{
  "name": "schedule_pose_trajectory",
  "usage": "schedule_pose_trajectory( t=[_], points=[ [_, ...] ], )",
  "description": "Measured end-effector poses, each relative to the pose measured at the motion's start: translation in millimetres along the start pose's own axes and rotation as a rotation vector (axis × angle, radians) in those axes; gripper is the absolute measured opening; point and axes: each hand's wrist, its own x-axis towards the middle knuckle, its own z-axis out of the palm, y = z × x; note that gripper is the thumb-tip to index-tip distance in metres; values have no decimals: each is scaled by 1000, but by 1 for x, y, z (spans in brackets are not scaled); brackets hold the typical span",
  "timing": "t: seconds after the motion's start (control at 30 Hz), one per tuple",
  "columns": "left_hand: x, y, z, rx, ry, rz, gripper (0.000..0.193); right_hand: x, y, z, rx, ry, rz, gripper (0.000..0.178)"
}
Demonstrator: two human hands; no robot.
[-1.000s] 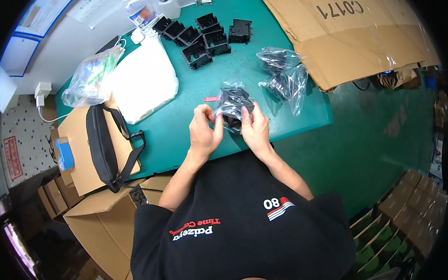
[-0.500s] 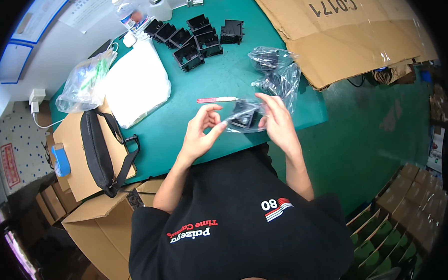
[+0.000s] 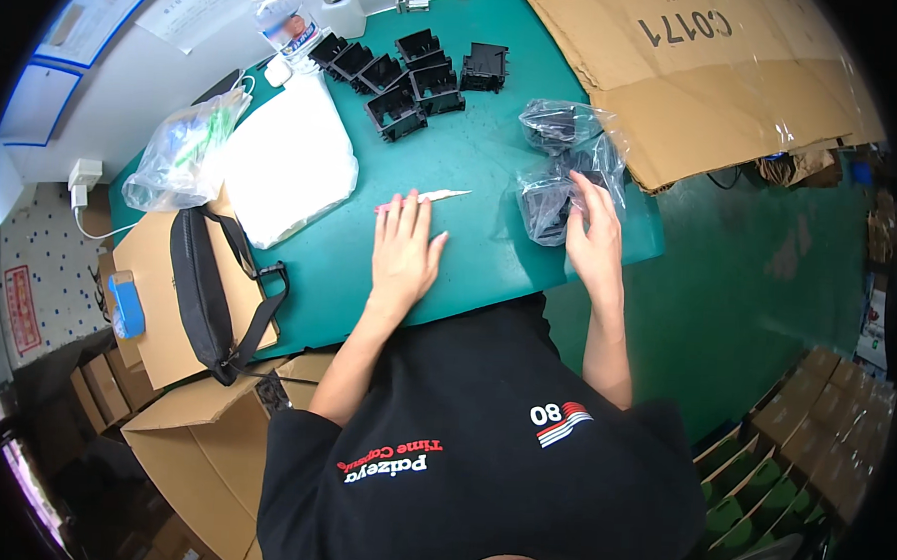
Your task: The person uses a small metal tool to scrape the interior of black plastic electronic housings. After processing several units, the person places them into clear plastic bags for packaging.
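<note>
My left hand (image 3: pixel 401 260) lies palm down on the green table, fingers stretched over the red handle of a slim tool (image 3: pixel 444 194). The tool's pale, pointed end shows past the fingers; its exact kind is unclear. At the right, my right hand (image 3: pixel 596 241) has its thumb and fingers closed at the edge of a clear plastic bag with a black plastic part (image 3: pixel 545 206) inside. Other bagged black parts (image 3: pixel 552 129) lie directly behind it. Farther back, several bare black plastic housings (image 3: pixel 396 115) stand in a cluster.
A large cardboard sheet (image 3: pixel 666 109) covers the far right corner. On the left are a white bag (image 3: pixel 288 163), a clear bag with green items (image 3: pixel 186 148) and a black waist bag (image 3: pixel 200 284). A plastic bottle (image 3: pixel 278 17) and a jar (image 3: pixel 342 13) stand at the back.
The bagged black part has moved right, from between both hands to beside the other bags, with my right hand. My left hand has come down flat over the red-handled tool.
</note>
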Motion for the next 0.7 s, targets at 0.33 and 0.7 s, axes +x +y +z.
schedule_pose_trajectory(
  t=[0.33,0.7],
  points=[
    [16,-101,-64,139,447,-175,38,-15,-39,10,-32,345,-344,29],
    [60,-145,-60,168,192,-372,31,-32,-64,92,321,-55,-516,23]
  ],
)
